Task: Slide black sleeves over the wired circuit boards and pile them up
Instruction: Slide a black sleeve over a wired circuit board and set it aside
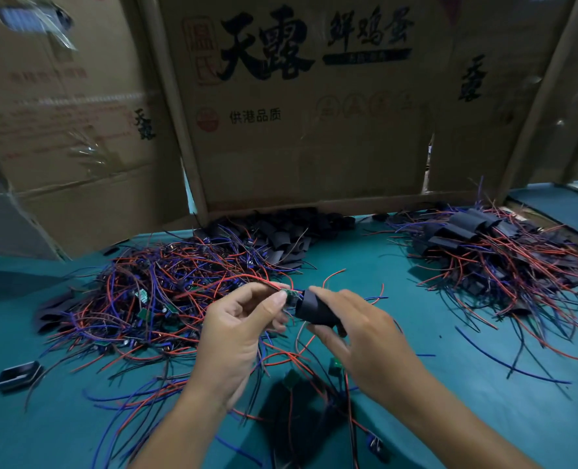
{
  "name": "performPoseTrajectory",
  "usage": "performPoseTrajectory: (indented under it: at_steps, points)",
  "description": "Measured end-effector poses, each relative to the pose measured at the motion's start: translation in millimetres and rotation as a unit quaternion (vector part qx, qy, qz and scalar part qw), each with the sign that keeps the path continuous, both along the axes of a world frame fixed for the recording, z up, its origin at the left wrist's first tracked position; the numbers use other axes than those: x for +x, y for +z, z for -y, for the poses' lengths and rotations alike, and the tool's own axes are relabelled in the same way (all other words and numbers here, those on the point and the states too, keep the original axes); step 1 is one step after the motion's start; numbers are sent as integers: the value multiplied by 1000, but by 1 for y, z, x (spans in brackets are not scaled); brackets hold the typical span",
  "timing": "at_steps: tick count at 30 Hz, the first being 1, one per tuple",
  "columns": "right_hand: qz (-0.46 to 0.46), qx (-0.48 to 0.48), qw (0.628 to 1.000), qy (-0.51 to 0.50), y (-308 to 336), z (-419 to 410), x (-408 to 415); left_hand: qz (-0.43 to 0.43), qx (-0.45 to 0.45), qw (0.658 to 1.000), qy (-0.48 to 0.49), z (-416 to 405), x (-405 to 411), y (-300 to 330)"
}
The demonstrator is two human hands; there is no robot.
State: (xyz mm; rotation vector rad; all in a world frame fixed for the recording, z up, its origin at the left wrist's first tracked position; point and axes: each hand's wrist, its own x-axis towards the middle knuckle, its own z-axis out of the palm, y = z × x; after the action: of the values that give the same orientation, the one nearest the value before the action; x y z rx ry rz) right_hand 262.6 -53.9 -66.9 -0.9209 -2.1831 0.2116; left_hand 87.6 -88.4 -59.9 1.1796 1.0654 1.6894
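My left hand (pixel 243 330) pinches a small green circuit board (pixel 291 295) by its edge, with red and blue wires trailing from it. My right hand (pixel 358 330) grips a black sleeve (pixel 316 309), whose open mouth meets the board's end at the centre of the view. A tangled heap of unsleeved wired boards (pixel 152 299) lies to the left. To the right rests a pile of sleeved boards (pixel 484 252) with wires sticking out. Loose empty black sleeves (pixel 281 235) are heaped at the back centre.
Cardboard boxes (pixel 297 106) wall off the back of the teal table (pixel 484 401). A small black open-topped box (pixel 18 375) lies at the left edge. Stray wires and a few boards (pixel 314 384) lie beneath my forearms.
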Motion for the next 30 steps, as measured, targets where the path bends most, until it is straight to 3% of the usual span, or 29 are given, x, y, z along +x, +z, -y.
performPoseTrajectory:
  at_steps: [8,17,30]
  points:
    - [26,28,999,-3,3,4,2,15,-24,999,-16,2,6,-1]
    - [64,58,996,-22,6,2,3,171,-140,972,-77,1,8,-5]
    - [117,93,989,-2,10,0,5,179,-268,936,-142,-2,1,-8]
